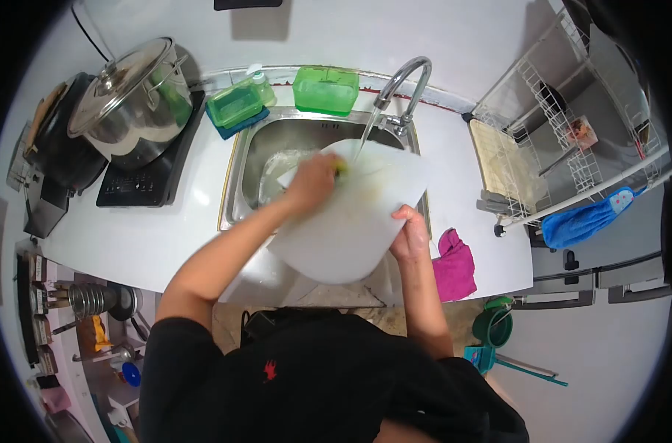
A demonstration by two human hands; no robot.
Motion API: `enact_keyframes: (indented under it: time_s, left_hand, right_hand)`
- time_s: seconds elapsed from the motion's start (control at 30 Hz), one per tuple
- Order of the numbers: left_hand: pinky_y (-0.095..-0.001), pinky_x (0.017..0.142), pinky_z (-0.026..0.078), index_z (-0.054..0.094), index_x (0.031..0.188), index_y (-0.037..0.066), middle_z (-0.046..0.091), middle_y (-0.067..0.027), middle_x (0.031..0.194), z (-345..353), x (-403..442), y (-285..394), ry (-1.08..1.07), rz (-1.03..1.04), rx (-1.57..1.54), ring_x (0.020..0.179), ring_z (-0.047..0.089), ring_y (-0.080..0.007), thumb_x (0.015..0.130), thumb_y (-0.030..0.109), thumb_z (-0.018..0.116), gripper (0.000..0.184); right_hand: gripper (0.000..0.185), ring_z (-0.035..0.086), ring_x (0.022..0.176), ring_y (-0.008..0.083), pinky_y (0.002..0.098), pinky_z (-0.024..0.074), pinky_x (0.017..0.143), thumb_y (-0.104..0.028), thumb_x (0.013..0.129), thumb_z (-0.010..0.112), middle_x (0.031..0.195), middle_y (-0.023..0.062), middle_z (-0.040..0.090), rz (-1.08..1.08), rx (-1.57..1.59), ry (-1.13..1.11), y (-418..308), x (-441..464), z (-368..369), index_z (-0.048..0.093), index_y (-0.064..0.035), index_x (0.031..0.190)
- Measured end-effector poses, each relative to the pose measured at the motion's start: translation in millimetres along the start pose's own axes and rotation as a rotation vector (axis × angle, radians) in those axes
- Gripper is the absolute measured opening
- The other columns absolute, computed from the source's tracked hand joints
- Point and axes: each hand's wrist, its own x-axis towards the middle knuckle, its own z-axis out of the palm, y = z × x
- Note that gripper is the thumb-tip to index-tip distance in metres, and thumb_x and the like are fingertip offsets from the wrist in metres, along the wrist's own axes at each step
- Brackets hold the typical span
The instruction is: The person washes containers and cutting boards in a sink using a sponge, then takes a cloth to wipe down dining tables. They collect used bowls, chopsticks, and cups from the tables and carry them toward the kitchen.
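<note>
White cutting board [336, 244]: over the sink [234, 203], tilted, its near end toward the body.
Left hand [314, 181]: on the board's upper left; motion-blurred, fingers curled around a yellow-green sponge [341, 167], exact grip unclear.
Right hand [412, 235]: thumb on the upper face at the right edge, gap narrow, board held between; other fingers hidden beneath.
Faucet [417, 70]: running, stream meeting the board's upper part.
Scrubbing, progress: judged under way; lower face looks plain white, yellowish-brown discoloration shows near the middle.
Left to do: that patch, probably, then rinsing; underside hidden, condition cannot be told.
Magenta cloth [454, 269]: on the counter, near the right forearm, untouched.
</note>
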Motion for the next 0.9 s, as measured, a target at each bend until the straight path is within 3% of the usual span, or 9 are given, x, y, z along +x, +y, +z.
enact_keyframes:
  time_s: [0.13,0.33,0.4,0.53,0.63,0.7,0.8,0.87,0.9]
  left_hand:
    - [-0.0465,0.092,0.038,0.061,0.103,0.009,0.057,-0.0172,0.109,-45,116,-25,0.313,-0.11,0.2,0.107,0.05,-0.0356,0.083,0.012,0.052,0.022]
    - [-0.0448,0.084,0.045,0.066,0.093,0.0,0.064,-0.0208,0.094,9,121,14,-0.273,-0.271,0.118,0.094,0.06,-0.032,0.078,0.007,0.05,0.023]
    - [-0.0407,0.096,0.041,0.061,0.107,-0.001,0.062,-0.0211,0.107,79,82,0,0.028,0.391,-0.22,0.105,0.057,-0.0334,0.085,0.009,0.046,0.029]
    - [-0.0453,0.1,0.034,0.053,0.114,-0.006,0.05,-0.0273,0.122,78,75,16,0.02,0.373,-0.19,0.115,0.049,-0.0373,0.094,0.024,0.041,0.039]
    - [-0.046,0.105,0.029,0.048,0.12,-0.008,0.044,-0.0284,0.128,72,98,-56,0.039,-0.237,0.081,0.122,0.04,-0.0413,0.093,0.035,0.043,0.051]
    - [-0.0485,0.106,0.027,0.044,0.125,-0.007,0.042,-0.0284,0.13,83,110,-86,0.003,-0.279,0.24,0.125,0.036,-0.0417,0.093,0.04,0.042,0.057]
    - [-0.049,0.107,0.024,0.042,0.128,-0.006,0.037,-0.0279,0.135,67,101,-2,-0.13,-0.458,-0.243,0.129,0.031,-0.0403,0.093,0.043,0.038,0.06]
    - [-0.0477,0.107,0.025,0.043,0.128,-0.004,0.035,-0.0272,0.137,92,84,13,-0.184,0.092,-0.023,0.132,0.027,-0.0402,0.094,0.041,0.036,0.056]
    - [-0.0456,0.111,0.018,0.036,0.132,-0.005,0.029,-0.027,0.141,91,74,38,-0.285,-0.014,0.01,0.133,0.024,-0.0402,0.097,0.032,0.033,0.051]
  right_hand:
    - [0.052,0.056,0.101,0.028,0.0377,0.0442,0.091,-0.008,0.068,0.049,0.113,0.0165,0.056,0.06,0.055,-0.061,-2,-2,7,0.047,0.0074,0.118]
    - [0.05,0.059,0.095,0.0299,0.038,0.0474,0.088,-0.007,0.069,0.049,0.107,0.0169,0.058,0.001,-0.045,-0.053,-5,10,18,0.046,0.0079,0.117]
    - [0.052,0.058,0.096,0.0288,0.0376,0.0474,0.088,-0.006,0.068,0.05,0.106,0.0162,0.058,0.019,-0.084,-0.036,-7,14,16,0.046,0.0063,0.118]
    - [0.055,0.056,0.099,0.0265,0.0372,0.0466,0.087,-0.004,0.068,0.051,0.109,0.0138,0.055,-0.041,-0.138,-0.077,-8,9,18,0.043,0.0025,0.122]
    - [0.059,0.054,0.101,0.0257,0.0378,0.0453,0.087,-0.003,0.069,0.05,0.111,0.0115,0.052,-0.065,-0.212,-0.105,-9,0,22,0.038,-0.0006,0.126]
    - [0.06,0.054,0.1,0.0256,0.0379,0.0456,0.086,-0.002,0.069,0.049,0.11,0.0107,0.052,-0.086,-0.243,-0.073,-4,-3,21,0.037,-0.0014,0.127]
    - [0.054,0.057,0.095,0.0246,0.0376,0.0478,0.084,-0.004,0.068,0.05,0.107,0.0109,0.055,-0.019,-0.23,0.03,-3,-5,41,0.043,0.0012,0.121]
    - [0.057,0.055,0.097,0.0233,0.0365,0.0469,0.083,-0.002,0.069,0.05,0.106,0.01,0.054,-0.031,-0.202,-0.01,1,4,28,0.04,-0.0027,0.125]
    - [0.059,0.054,0.097,0.0227,0.0359,0.0465,0.083,-0.002,0.07,0.049,0.106,0.0095,0.053,-0.035,-0.189,-0.03,3,9,17,0.038,-0.0046,0.127]
